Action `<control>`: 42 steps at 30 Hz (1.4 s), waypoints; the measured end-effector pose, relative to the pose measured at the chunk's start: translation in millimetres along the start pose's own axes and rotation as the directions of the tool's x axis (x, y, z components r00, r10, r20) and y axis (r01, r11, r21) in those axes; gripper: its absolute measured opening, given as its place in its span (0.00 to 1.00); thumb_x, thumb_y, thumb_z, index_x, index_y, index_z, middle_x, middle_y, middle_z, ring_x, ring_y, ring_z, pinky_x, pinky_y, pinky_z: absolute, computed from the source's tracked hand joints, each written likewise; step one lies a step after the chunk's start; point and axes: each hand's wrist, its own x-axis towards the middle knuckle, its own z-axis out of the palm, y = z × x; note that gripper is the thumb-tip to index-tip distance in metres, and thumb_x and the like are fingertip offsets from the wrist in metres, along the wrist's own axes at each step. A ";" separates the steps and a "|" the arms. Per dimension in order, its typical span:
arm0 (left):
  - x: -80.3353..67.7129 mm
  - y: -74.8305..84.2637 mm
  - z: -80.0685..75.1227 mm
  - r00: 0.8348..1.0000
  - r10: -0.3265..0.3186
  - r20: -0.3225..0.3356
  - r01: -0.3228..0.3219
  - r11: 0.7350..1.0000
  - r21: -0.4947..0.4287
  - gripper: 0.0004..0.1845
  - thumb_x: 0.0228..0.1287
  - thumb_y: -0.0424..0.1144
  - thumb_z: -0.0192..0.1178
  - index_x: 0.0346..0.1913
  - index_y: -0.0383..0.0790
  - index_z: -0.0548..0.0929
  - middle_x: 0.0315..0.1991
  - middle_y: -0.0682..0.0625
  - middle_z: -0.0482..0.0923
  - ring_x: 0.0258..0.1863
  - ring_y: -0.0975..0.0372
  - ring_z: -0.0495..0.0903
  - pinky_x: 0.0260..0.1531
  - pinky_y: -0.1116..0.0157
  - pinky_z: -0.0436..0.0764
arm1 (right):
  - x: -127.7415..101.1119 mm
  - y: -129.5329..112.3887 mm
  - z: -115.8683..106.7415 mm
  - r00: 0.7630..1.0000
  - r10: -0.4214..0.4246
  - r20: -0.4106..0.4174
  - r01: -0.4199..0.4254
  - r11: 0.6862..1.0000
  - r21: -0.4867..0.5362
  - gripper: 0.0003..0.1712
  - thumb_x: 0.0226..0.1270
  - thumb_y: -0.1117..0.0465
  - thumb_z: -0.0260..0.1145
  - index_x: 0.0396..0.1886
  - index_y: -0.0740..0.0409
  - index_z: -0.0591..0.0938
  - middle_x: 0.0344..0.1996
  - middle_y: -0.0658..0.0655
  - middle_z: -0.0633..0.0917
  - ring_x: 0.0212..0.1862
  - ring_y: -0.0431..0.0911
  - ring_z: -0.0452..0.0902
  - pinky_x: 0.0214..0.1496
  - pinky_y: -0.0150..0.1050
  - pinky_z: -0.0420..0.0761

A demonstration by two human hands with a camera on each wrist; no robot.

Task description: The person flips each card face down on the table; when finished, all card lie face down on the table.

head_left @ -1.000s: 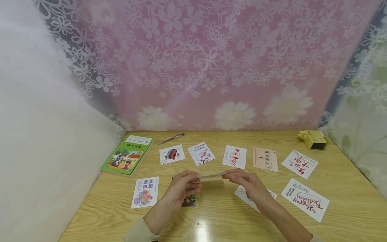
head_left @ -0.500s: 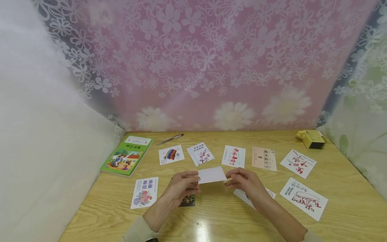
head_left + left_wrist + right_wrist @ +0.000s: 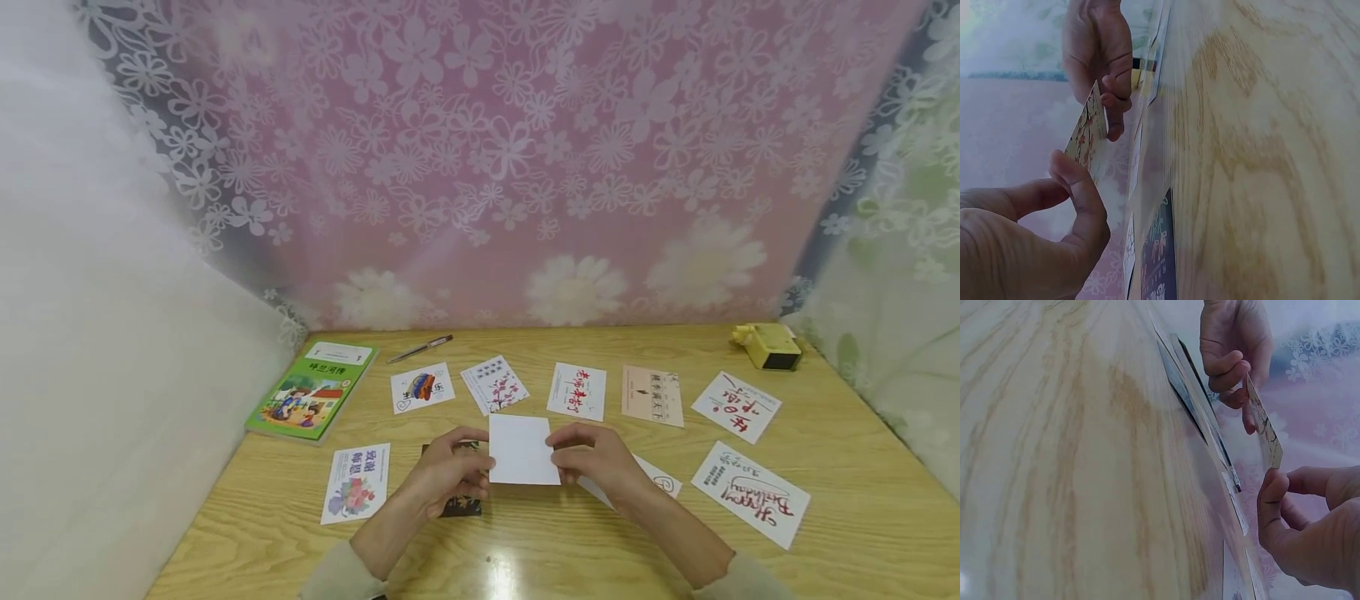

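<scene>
A small card [image 3: 522,448] is up above the table, its plain white back toward the head camera. My left hand [image 3: 450,477] pinches the left edge, and my right hand [image 3: 603,468] pinches the right edge. In the left wrist view the card's other side [image 3: 1087,134] shows a branch with reddish blossoms on cream. That printed side [image 3: 1264,428] also faces away in the right wrist view. Beneath my left hand lies a dark card [image 3: 462,506] with a plant print, partly covered. A white card [image 3: 663,477] is half hidden under my right forearm.
Several printed cards, such as one with plum blossoms [image 3: 495,385] and a Happy Birthday card [image 3: 752,493], lie across the wooden table [image 3: 555,558]. A green book [image 3: 313,390] and a pen [image 3: 420,349] are back left. A yellow object [image 3: 767,347] stands back right.
The card was nearly edge-on and has tilted until its white back faces the head camera. My right fingers have closed again on its right edge. The cards on the table stay put.
</scene>
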 end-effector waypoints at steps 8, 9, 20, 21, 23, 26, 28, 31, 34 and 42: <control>-1.4 0.6 2.4 0.997 0.072 -0.034 -0.065 0.983 0.171 0.30 0.65 0.26 0.66 0.69 0.24 0.71 0.41 0.42 0.79 0.27 0.61 0.83 0.31 0.61 0.90 | 1.9 2.0 3.5 1.000 0.024 -0.013 -0.025 0.999 -0.044 0.19 0.65 0.68 0.71 0.55 0.72 0.83 0.44 0.61 0.84 0.34 0.45 0.79 0.38 0.36 0.84; -1.6 0.6 2.9 0.996 0.078 -0.038 -0.069 0.977 0.199 0.30 0.65 0.26 0.67 0.69 0.23 0.71 0.43 0.41 0.78 0.29 0.60 0.83 0.33 0.60 0.91 | 1.9 2.1 4.0 0.999 0.029 -0.018 -0.030 0.998 -0.053 0.19 0.65 0.68 0.72 0.54 0.71 0.83 0.44 0.61 0.85 0.34 0.45 0.80 0.38 0.36 0.84; -2.7 5.9 1.4 1.000 -0.009 0.011 0.005 0.947 0.322 0.31 0.76 0.44 0.60 0.68 0.20 0.72 0.55 0.35 0.83 0.53 0.45 0.85 0.57 0.51 0.84 | -0.6 -5.6 3.4 0.998 0.043 -0.042 -0.051 0.974 -0.221 0.18 0.76 0.61 0.64 0.57 0.68 0.85 0.50 0.62 0.88 0.37 0.47 0.84 0.48 0.40 0.83; -2.7 6.4 1.5 1.000 -0.012 0.021 0.005 0.949 0.315 0.31 0.77 0.45 0.59 0.68 0.20 0.72 0.56 0.34 0.83 0.54 0.45 0.85 0.57 0.51 0.84 | -0.8 -6.4 3.3 0.999 0.040 -0.029 -0.045 0.972 -0.232 0.20 0.76 0.60 0.64 0.58 0.70 0.84 0.51 0.63 0.88 0.37 0.48 0.84 0.49 0.41 0.83; -2.4 6.6 2.1 0.999 -0.014 0.031 0.004 0.955 0.296 0.30 0.77 0.44 0.57 0.67 0.20 0.73 0.56 0.33 0.82 0.55 0.45 0.84 0.57 0.52 0.85 | -1.2 -8.3 3.7 0.999 0.035 -0.005 -0.036 0.968 -0.250 0.22 0.77 0.57 0.63 0.59 0.72 0.83 0.53 0.64 0.87 0.38 0.48 0.85 0.51 0.45 0.84; -2.2 6.6 3.4 0.999 -0.010 0.035 0.000 0.960 0.280 0.30 0.77 0.45 0.57 0.66 0.20 0.74 0.56 0.32 0.81 0.55 0.44 0.84 0.57 0.52 0.85 | -1.4 -10.1 4.4 0.999 0.038 0.025 -0.030 0.962 -0.273 0.25 0.79 0.55 0.61 0.60 0.73 0.81 0.51 0.64 0.88 0.40 0.49 0.87 0.55 0.51 0.84; -2.6 6.7 4.1 0.999 -0.010 0.034 0.000 0.960 0.280 0.31 0.76 0.45 0.58 0.66 0.19 0.74 0.57 0.32 0.81 0.55 0.44 0.83 0.57 0.52 0.85 | -2.2 -11.4 4.7 0.998 0.051 0.038 -0.038 0.960 -0.278 0.26 0.80 0.54 0.60 0.60 0.73 0.82 0.47 0.62 0.89 0.40 0.50 0.87 0.58 0.53 0.82; -3.6 6.9 4.3 0.999 -0.014 0.033 0.004 0.957 0.289 0.30 0.76 0.46 0.57 0.66 0.20 0.74 0.57 0.33 0.80 0.56 0.44 0.83 0.59 0.51 0.84 | -3.6 -12.7 3.6 0.996 0.055 0.070 -0.033 0.958 -0.285 0.26 0.80 0.53 0.58 0.59 0.74 0.82 0.45 0.61 0.89 0.42 0.51 0.87 0.59 0.57 0.82; -3.7 6.6 3.7 0.999 -0.013 0.029 0.003 0.955 0.297 0.30 0.77 0.46 0.55 0.66 0.22 0.75 0.58 0.33 0.80 0.57 0.45 0.82 0.59 0.51 0.83 | -5.5 -15.4 1.9 0.994 0.057 0.098 -0.028 0.961 -0.274 0.27 0.81 0.52 0.57 0.59 0.74 0.82 0.46 0.61 0.89 0.45 0.53 0.87 0.60 0.60 0.81; -4.0 5.5 3.9 1.000 -0.012 0.020 0.005 0.957 0.291 0.30 0.76 0.47 0.56 0.66 0.22 0.76 0.60 0.33 0.80 0.59 0.44 0.81 0.60 0.50 0.82 | -10.0 -20.7 -2.4 0.990 0.052 0.133 -0.018 0.970 -0.243 0.29 0.81 0.50 0.57 0.61 0.73 0.80 0.52 0.65 0.87 0.51 0.55 0.85 0.59 0.55 0.84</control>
